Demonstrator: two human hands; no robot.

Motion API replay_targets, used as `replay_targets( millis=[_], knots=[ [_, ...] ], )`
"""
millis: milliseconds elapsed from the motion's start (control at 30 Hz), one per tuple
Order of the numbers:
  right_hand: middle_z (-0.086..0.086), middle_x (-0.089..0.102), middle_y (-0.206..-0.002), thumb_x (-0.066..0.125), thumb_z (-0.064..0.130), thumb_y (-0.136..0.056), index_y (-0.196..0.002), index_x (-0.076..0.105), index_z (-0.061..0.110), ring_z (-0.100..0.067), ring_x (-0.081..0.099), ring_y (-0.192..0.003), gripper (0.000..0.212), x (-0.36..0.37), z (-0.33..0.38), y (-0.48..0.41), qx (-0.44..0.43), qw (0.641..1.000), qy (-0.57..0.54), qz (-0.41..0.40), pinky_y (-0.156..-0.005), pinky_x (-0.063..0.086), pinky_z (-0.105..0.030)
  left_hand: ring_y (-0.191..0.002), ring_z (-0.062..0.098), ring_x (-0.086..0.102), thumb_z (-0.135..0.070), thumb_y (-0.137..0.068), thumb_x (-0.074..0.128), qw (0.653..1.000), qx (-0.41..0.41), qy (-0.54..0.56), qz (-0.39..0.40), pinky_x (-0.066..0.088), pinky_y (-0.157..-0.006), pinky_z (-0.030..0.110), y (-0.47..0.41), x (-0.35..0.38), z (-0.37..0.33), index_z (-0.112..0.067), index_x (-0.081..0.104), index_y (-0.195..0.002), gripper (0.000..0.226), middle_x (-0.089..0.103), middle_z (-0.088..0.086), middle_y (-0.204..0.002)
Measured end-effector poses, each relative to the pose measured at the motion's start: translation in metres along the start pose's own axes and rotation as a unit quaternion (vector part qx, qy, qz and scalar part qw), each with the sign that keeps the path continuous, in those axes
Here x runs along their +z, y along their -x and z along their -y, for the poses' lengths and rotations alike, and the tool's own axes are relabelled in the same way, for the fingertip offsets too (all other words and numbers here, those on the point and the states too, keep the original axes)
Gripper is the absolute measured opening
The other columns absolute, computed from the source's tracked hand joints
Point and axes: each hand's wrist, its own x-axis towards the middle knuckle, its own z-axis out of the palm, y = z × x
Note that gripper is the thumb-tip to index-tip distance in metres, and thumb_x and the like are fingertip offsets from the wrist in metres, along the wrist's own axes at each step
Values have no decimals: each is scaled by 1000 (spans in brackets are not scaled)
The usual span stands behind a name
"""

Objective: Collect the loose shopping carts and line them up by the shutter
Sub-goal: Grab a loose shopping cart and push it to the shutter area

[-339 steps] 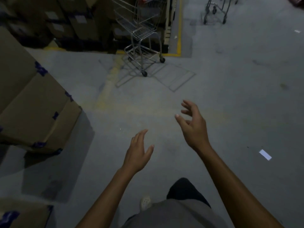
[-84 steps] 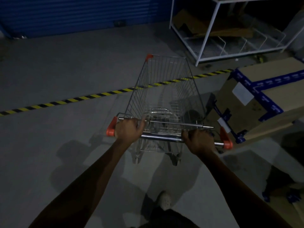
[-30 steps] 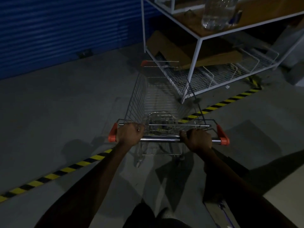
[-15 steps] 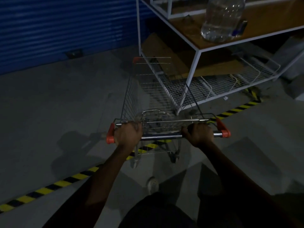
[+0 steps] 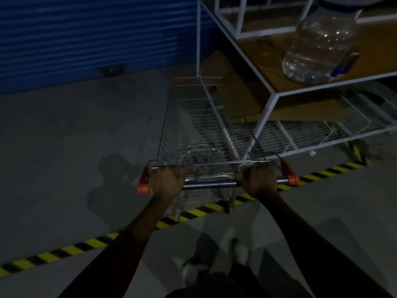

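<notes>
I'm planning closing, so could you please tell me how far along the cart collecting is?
Done: no cart stands by the shutter in view. In hand: left hand and right hand grip one empty cart, straddling the striped tape beside the white rack. Left: park it at the shutter, fetch any others.

Dim light. Grey concrete floor (image 5: 64, 147), yellow-black hazard tape (image 5: 64, 251) across; blue shutter (image 5: 86, 39) behind; white rack (image 5: 266, 117) right.

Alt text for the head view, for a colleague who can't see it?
The left hand and right hand grip the handle of an empty wire shopping cart facing a blue shutter. A white rack holding a clear jug stands close on its right.
</notes>
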Motion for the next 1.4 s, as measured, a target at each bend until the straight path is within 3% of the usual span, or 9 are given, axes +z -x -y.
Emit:
replay_targets(
  millis=[67, 200, 333, 500, 667, 900, 1067, 1267, 1400],
  knots=[
    [-7, 65, -68, 24, 60, -92, -75, 68, 16, -31, 66, -70, 64, 2, -10, -25, -10, 1000, -22, -2, -59, 42, -30, -68, 37, 68, -48, -88, 34, 1000, -9, -24, -9, 50, -64, 34, -17, 6, -10, -8, 72, -71, 57, 71, 18, -73],
    [-4, 64, -62, 12, 66, -88, -68, 70, 17, -28, 65, -63, 78, 6, -28, -79, -23, 998, -50, 11, -54, 35, -28, -39, 31, 57, -27, -88, 41, 995, 10, -70, -66, 45, -41, 28, -51, 21, -30, -7, 60, -53, 44, 58, 15, -49],
    [-8, 64, -60, -7, 64, -94, -67, 69, 15, -29, 64, -57, 94, 12, -55, -130, -86, 996, -35, 4, -54, 27, -27, -47, 34, 61, -35, -93, 37, 991, -68, -91, -74, 48, -50, 33, -84, 49, -49, -9, 62, -59, 50, 62, 15, -54],
    [-6, 60, -58, 7, 68, -84, -64, 65, 14, -25, 60, -59, 83, 0, -76, -178, -114, 991, -66, -22, -58, 31, -27, -37, 26, 53, -26, -89, 45, 978, -39, -135, -156, 46, -49, 29, -106, 60, -80, -13, 56, -55, 37, 54, 7, -46],
    [-11, 63, -61, 12, 61, -84, -64, 65, 12, -29, 63, -60, 75, 10, -91, -212, -147, 985, -81, -47, -59, 30, -28, -37, 26, 54, -34, -93, 42, 973, -36, -129, -189, 25, -52, 20, -115, 72, -94, -13, 56, -58, 43, 55, 9, -48],
    [-4, 47, -54, 15, 59, -87, -62, 64, 13, -27, 59, -56, 72, 11, -92, -228, -144, 985, -90, -27, -58, 35, -27, -39, 26, 52, -39, -93, 47, 974, 22, -126, -186, 22, -55, 23, -117, 75, -93, -18, 52, -57, 43, 55, 4, -50],
    [-9, 59, -54, 24, 54, -93, -62, 67, 12, -27, 58, -50, 67, 17, -94, -227, -156, 980, -104, -65, -55, 32, -26, -38, 23, 51, -43, -91, 45, 974, 37, -105, -197, 20, -56, 21, -117, 74, -94, -19, 51, -56, 43, 53, 2, -48],
    [-7, 59, -53, 32, 45, -102, -65, 65, 15, -26, 57, -47, 58, 24, -90, -223, -154, 973, -136, -104, -52, 41, -28, -49, 25, 56, -44, -94, 47, 980, 32, -69, -182, 26, -54, 23, -116, 77, -88, -18, 50, -58, 45, 56, 5, -56],
    [-17, 68, -77, 35, 31, -103, -84, 70, 10, -36, 66, -75, 45, 20, -75, -202, -102, 983, -123, -87, -80, 51, -48, -86, 34, 61, -41, -95, 51, 980, -15, -81, -183, 45, -74, 41, -107, 83, -92, -7, 65, -72, 44, 65, 13, -84]
  ],
)
